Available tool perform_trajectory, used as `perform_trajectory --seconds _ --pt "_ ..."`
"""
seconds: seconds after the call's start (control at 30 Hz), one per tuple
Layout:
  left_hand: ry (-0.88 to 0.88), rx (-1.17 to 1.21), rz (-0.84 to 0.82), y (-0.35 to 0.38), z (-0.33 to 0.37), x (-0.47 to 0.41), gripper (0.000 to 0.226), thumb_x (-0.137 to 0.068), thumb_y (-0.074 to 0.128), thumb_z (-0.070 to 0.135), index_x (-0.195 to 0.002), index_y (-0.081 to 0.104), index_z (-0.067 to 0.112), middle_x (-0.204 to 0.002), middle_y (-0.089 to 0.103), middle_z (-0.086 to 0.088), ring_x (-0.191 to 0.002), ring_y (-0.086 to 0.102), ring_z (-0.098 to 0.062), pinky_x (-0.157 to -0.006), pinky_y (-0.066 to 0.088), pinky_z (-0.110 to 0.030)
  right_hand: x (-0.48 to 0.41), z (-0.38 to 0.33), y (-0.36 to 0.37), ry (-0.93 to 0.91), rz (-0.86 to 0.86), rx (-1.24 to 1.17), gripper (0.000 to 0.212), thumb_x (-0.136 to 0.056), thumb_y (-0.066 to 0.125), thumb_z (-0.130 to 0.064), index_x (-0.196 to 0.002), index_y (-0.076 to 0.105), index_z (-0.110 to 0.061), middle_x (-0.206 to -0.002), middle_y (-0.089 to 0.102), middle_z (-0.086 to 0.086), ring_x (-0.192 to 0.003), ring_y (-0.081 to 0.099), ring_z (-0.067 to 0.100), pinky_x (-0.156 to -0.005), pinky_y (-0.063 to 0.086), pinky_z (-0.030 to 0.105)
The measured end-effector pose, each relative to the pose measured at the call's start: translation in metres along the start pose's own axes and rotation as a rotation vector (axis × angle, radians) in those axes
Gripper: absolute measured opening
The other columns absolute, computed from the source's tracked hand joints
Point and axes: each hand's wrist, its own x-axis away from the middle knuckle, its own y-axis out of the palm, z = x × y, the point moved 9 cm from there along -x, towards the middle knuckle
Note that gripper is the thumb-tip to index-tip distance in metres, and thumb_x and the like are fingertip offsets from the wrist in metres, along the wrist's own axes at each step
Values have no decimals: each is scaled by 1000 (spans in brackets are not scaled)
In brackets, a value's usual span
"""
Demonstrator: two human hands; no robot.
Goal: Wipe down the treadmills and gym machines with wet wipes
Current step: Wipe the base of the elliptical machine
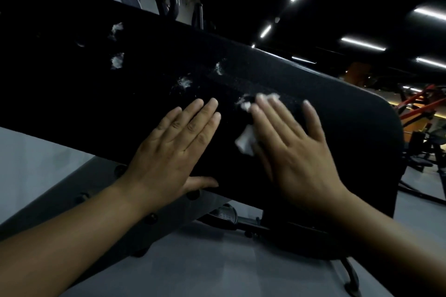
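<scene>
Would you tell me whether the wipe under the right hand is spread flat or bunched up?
Bunched up: the wipe pokes out in crumpled white lumps around the flat right hand.

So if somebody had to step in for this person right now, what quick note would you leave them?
Left hand: open and flat on the black pad, thumb at the pad's lower edge, likely bracing it.
Right hand: fingers straight, pressing a crumpled white wipe onto the pad.
Done: hard to judge; a faint streaky band shows on the pad just above the wipe.
Left: several white marks dot the pad above and to the left of the hands. Whether they are residue or wear, I cannot tell. I would probably run the wipe over those next, then over the rest of the pad.
</scene>
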Motion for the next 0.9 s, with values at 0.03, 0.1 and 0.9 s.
perform_trajectory --seconds 0.03,0.1,0.9 --pt "-10 10 -2 -1 -1 -1 107 -87 41 75 -160 17 0 -169 13 -17 -156 15 -30 -125 20 -47 -12 0 -3 72 25 -41 57 -106 35 -35 -158 28 -14 -165 23 7 -154 18 21 -125 7 51" --pt "-19 19 -11 -4 -7 -3 108 -86 42 75 -160 17 0 -169 13 -17 -156 14 -29 -125 20 -46 -19 -21 1 46 27 -70 56 -107 34 -37 -158 31 -13 -165 23 9 -155 18 24 -125 9 51" --pt "1 -65 -188 -8 -13 -7 106 -87 40 74 -159 17 1 -169 14 -16 -156 15 -28 -125 16 -41 -46 -11 -18 -65 184 -340 42 -98 40 -20 -130 63 -5 -134 62 16 -133 51 33 -119 29 43"
